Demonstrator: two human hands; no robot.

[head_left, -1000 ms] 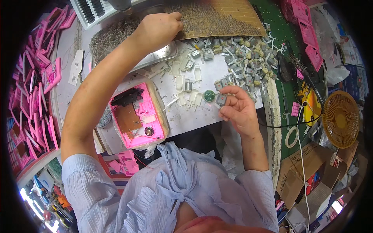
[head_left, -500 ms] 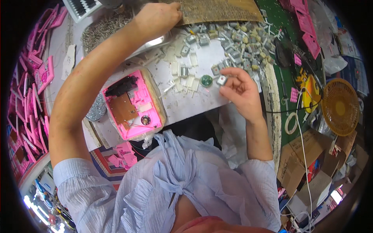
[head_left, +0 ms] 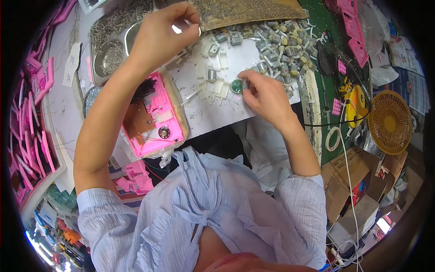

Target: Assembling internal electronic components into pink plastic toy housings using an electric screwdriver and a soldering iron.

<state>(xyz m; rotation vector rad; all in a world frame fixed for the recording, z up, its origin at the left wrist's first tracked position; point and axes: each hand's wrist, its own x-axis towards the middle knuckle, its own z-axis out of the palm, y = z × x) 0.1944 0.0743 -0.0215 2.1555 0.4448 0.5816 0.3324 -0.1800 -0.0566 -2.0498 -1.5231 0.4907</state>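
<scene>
My right hand pinches a small silver motor between thumb and forefinger, right beside a small round green thing on the white tabletop. Whether the two touch I cannot tell. Farther off, my left hand is closed with thumb and fingertips together, at the near left edge of a brown board covered in tiny metal parts. Anything in that pinch is too small to make out. Under my left forearm lies an open pink plastic case with a round speaker, wires and a brown panel.
Several loose motors are heaped at the back right, and white plastic pieces lie mid-table. A metal tray of small metal parts stands back left. Pink parts fill the far left. On the right are an orange basket and cables.
My right hand has turned palm down and brought the motor left, up to the green thing. My left hand has come slightly nearer and left, fingertips still together. The view has shifted a little.
</scene>
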